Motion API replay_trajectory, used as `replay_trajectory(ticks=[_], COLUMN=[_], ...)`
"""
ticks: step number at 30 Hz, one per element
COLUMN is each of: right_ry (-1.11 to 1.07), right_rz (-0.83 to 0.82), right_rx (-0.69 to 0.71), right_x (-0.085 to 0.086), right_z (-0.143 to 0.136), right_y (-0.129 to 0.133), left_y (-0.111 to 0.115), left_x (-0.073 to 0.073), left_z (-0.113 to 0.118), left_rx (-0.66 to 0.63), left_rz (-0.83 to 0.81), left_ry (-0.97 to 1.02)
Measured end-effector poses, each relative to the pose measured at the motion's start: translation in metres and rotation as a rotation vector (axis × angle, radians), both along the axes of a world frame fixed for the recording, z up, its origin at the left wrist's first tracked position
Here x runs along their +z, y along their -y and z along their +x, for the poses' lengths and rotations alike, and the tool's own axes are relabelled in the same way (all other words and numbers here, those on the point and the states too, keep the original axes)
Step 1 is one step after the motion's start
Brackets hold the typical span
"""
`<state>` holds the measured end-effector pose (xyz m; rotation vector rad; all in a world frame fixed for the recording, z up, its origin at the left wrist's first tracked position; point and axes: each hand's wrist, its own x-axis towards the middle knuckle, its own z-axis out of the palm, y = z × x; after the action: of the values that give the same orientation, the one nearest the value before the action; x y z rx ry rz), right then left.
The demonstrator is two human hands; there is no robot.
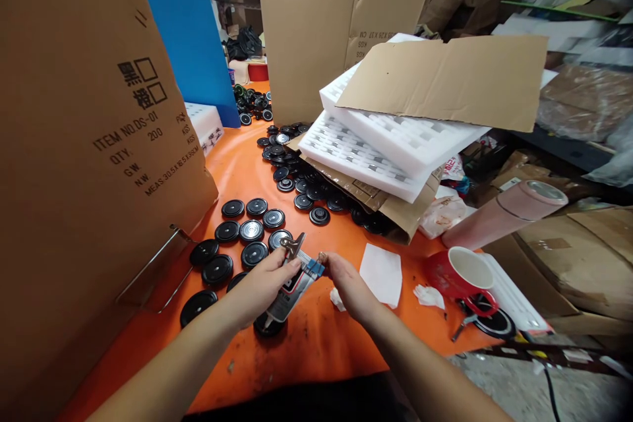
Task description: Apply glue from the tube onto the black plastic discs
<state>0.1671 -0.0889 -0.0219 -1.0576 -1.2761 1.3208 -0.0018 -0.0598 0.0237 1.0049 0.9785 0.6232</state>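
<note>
A grey and white glue tube [287,300] is tilted with its nozzle down over a black disc [270,328]. Closed around its upper left side is my left hand [264,283], next to a metal clip [293,246]. My right hand [349,283] pinches at the tube's top right end, by a blue clip [314,268] and a small brownish piece. Black round discs [252,231] lie in loose rows on the orange table cover [316,356], just beyond and left of my hands.
Tall cardboard [99,145] stands at left, with a wire stand [158,277] beside it. White foam trays [366,151] lean over piled discs behind. At right are white paper [381,275], a red mug [459,273] and a pink bottle [504,214].
</note>
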Motion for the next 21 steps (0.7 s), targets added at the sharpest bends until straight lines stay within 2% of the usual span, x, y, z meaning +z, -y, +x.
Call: replay_trajectory(ticks=[2,5,8,10,13,15,18,21], right_ry=[-0.117,-0.091,-0.064,-0.096,-0.145,-0.182,-0.241,-0.275], right_rz=[-0.003,-0.022,-0.023,-0.027,-0.095,-0.148,-0.170,-0.142], right_rx=[0.052,0.165,0.264,0.250,0.117,-0.019,-0.223,-0.403], right_x=[-0.008,-0.012,-0.013,-0.017,-0.028,-0.035,-0.037,-0.032], right_z=[-0.002,-0.009,-0.016,-0.018,-0.016,-0.011,0.001,0.014], right_y=[0.003,0.009,0.015,0.016,0.016,0.016,0.013,0.009], left_y=[-0.002,-0.001,0.003,0.006,0.002,-0.012,-0.050,-0.089], left_x=[0.001,0.001,0.000,-0.004,-0.014,-0.023,-0.038,-0.053], left_z=[0.002,0.009,0.022,0.031,0.040,0.042,0.045,0.059], left_rx=[0.042,0.078,0.017,-0.063,-0.166,-0.205,-0.161,-0.117], left_rz=[-0.058,-0.125,-0.094,-0.002,0.154,0.217,0.351,0.509], left_ry=[0.028,0.052,0.027,-0.034,-0.130,-0.165,-0.249,-0.336])
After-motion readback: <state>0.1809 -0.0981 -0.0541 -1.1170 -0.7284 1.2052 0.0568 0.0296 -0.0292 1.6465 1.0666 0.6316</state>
